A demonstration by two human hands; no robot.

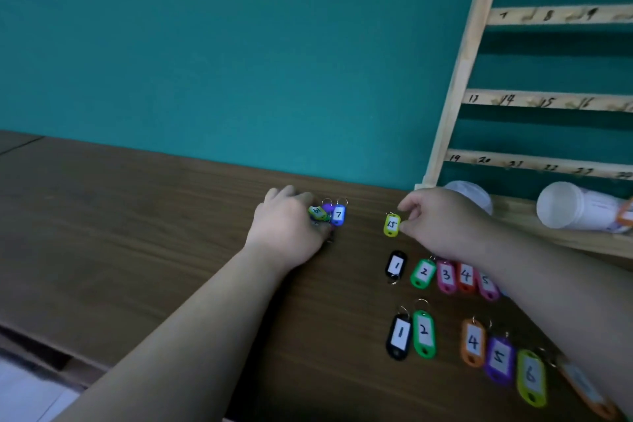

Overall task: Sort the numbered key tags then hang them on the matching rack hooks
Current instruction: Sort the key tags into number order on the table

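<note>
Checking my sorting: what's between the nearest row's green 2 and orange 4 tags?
Nothing: head view shows only bare table between the green 2 tag and orange 4 tag.

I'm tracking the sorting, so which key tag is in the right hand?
The yellow-green tag marked 15, pinched by the right hand. The rest lie in two rows on the table or in the bunch the left hand grips.

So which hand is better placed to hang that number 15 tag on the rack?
Right. The right hand pinches the yellow 15 tag, and the rack with its 15 label stands on that side. The left hand is farther off, holding a cluster of tags.
</note>
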